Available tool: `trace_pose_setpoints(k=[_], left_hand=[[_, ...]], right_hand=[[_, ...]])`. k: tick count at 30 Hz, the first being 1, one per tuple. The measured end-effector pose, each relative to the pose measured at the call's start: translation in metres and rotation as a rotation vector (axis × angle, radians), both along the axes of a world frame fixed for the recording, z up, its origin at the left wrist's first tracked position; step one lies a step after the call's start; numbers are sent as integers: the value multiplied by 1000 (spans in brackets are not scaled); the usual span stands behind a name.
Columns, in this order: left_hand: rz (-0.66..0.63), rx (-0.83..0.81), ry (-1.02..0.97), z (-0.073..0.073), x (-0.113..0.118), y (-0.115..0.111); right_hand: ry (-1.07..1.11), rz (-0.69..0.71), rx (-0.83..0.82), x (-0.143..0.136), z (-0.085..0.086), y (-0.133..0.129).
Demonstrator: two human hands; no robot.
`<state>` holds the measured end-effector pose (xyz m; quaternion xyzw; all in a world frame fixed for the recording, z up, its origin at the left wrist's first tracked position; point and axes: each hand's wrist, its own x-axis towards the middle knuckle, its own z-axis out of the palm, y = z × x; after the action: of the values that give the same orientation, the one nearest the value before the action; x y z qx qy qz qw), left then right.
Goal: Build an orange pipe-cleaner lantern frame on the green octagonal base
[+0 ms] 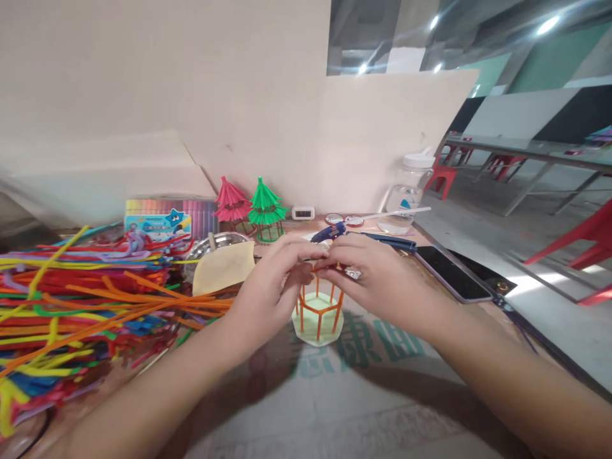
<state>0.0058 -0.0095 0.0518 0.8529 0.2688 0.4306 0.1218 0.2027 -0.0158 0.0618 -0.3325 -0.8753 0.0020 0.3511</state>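
"Head view: how is the grip set?"

"Both hands are held close together over the orange frame (320, 310), with the fingers bent and only small gaps left between thumb and forefinger. The frame's upper part is met from one side by the left hand (272, 282) and from the other by the right hand (380, 275). Orange is seen at the tips, but whether it is pinched firmly or merely touched cannot be told."

"And how is such a frame expected to handle?"

"It is judged very light. The thin posts seem to be made of bendable craft sticks, like the orange sticks (143, 303) piled at the left, so some give is to be expected. The joints are thought to be the weakest places; they could easily be skewed by a hard squeeze."

"Where is it best held?"

"Low on the posts, or by the flat pale base (310, 329). The top is best taken near a corner, with a light pinch."

"Where is it placed relative to the grip?"

"Directly below the fingers, between the two hands. The base is rested on the table (306, 421), the posts are stood upright on it, and the middle ring is left in view below the fingers. The top is partly hidden by them. Just behind the hands, a blue tool (329, 232), probably a glue gun, is seen."
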Motion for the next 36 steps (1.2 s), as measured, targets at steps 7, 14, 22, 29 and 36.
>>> trace_pose_setpoints(k=[7, 14, 22, 29, 36], left_hand=[[89, -39, -6, -4, -20, 12], [123, -293, 100, -20, -42, 21], [93, -77, 117, -17, -35, 11], [106, -246, 147, -13, -39, 18], [-58, -698, 322, -37, -48, 40]], right_hand=[[-26, -47, -44, -13, 6, 8], [-63, -129, -147, 0, 2, 6], [-67, -78, -142, -8, -6, 3], [-58, -51, -134, -14, -10, 0], [-124, -61, -86, -16, -14, 3]])
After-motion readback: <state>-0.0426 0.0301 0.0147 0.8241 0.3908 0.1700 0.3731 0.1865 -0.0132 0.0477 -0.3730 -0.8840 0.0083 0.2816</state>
